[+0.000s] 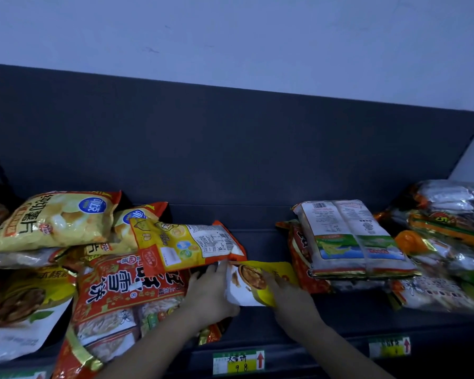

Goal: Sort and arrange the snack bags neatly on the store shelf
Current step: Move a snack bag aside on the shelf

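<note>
Head view: a price label on the shelf lip sits just nearer than the yellow-and-white bag, which lies flat mid-shelf. The left hand curls its fingers round the bag's white end. The right hand lays its fingers over the yellow end, and its thumb grip cannot be told. Judged status: early. Left of the bag, a red bag, an orange bag overhanging the held bag, and chip bags overlap askew. To its right, a white-backed stack looks tidier.
</note>
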Tool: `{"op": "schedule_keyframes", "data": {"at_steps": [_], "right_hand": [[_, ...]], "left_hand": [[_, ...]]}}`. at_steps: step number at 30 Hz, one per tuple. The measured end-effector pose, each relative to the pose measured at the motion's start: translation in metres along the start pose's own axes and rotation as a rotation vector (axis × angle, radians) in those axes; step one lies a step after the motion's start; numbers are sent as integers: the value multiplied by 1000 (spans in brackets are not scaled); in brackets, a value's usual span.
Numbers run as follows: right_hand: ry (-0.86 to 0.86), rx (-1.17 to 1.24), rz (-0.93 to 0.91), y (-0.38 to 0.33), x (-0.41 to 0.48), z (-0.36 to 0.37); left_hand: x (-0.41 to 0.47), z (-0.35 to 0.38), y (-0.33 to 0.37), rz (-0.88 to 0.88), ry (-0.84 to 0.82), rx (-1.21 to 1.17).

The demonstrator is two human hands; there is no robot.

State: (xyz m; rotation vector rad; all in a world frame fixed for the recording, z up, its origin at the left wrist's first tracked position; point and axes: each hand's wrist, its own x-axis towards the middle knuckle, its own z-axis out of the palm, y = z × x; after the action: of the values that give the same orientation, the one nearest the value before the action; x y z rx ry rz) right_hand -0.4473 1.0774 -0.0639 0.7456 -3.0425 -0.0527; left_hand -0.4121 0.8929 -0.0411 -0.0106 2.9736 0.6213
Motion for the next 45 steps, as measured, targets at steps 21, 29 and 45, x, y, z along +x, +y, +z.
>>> {"op": "schedule_keyframes", "data": {"at_steps": [21,29,45], "right_hand": [[873,615,-530,-31,91,-90],[-118,2045,0,-191,70,-132],[-566,1681,-531,-508,-10,-132]], "left_hand": [[-51,-122,-20,-343,207,-1658],[-137,-134,-69,-250,745,-1635],[-392,-163,-265,-545,1030,-1333]]}}
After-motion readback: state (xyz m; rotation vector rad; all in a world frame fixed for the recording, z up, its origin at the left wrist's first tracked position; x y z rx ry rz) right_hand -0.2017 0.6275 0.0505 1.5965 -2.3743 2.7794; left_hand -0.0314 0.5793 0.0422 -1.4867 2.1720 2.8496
